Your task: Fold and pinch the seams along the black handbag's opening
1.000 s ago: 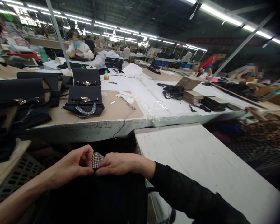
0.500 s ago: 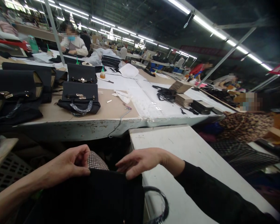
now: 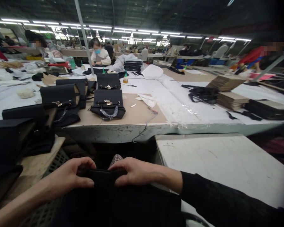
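A black handbag (image 3: 118,201) rests on my lap at the bottom of the view. My left hand (image 3: 69,176) grips its top edge from the left, thumb and fingers pinched over the rim. My right hand (image 3: 134,171) grips the same edge from the right, with a black sleeve on the arm behind it. A bit of checked cloth (image 3: 115,158) shows just beyond the bag, between my hands.
A white side table (image 3: 222,164) lies to my right. Ahead, a long worktable (image 3: 123,127) carries finished black handbags (image 3: 108,103), cardboard stacks (image 3: 230,99), black straps (image 3: 200,94) and a glue bottle (image 3: 125,78). More black bags (image 3: 19,132) stand at my left. Other workers sit farther back.
My right hand came back from hovering open to grip the bag's top edge. The bag now covers most of the checked cloth. The view has swung to the left.
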Available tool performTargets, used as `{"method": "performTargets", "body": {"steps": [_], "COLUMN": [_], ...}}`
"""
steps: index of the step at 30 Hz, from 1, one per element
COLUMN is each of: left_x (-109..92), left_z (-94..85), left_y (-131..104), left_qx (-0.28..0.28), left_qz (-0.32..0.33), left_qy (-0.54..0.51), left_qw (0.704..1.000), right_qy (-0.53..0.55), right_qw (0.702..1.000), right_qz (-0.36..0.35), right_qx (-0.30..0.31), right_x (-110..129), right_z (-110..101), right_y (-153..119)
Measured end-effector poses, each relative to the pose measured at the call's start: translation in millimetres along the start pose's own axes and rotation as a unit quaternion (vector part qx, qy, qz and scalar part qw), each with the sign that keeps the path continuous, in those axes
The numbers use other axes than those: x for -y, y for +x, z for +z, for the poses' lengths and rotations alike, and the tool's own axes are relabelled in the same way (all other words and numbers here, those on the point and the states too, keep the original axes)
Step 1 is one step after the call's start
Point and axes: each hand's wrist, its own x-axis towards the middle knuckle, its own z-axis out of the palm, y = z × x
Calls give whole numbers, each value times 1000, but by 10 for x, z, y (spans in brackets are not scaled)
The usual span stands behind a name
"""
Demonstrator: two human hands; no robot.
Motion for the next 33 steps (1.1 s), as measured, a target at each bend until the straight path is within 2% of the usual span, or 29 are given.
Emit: {"method": "performTargets", "body": {"steps": [4, 10, 13, 16, 20, 33], "left_x": [57, 80, 36, -10, 12, 152], "left_z": [9, -3, 1, 16, 26, 80], "left_y": [13, 41, 41, 40, 56, 87], "left_qx": [-9, -3, -2, -7, -13, -10], "left_qz": [-3, 3, 5, -1, -9, -14], "left_qy": [-20, -4, -2, 3, 9, -127], "left_qw": [1000, 1000, 1000, 1000, 1000, 992], "right_qy": [-4, -12, -55, -112, -136, 18], "right_qw": [999, 1000, 998, 993, 990, 999], "right_qz": [8, 16, 17, 4, -3, 19], "right_qx": [30, -8, -29, -34, -33, -44], "right_x": [17, -33, -9, 7, 2, 36], "right_z": [-26, 23, 65, 87, 87, 144], "right_y": [104, 201, 241, 288, 320, 281]}}
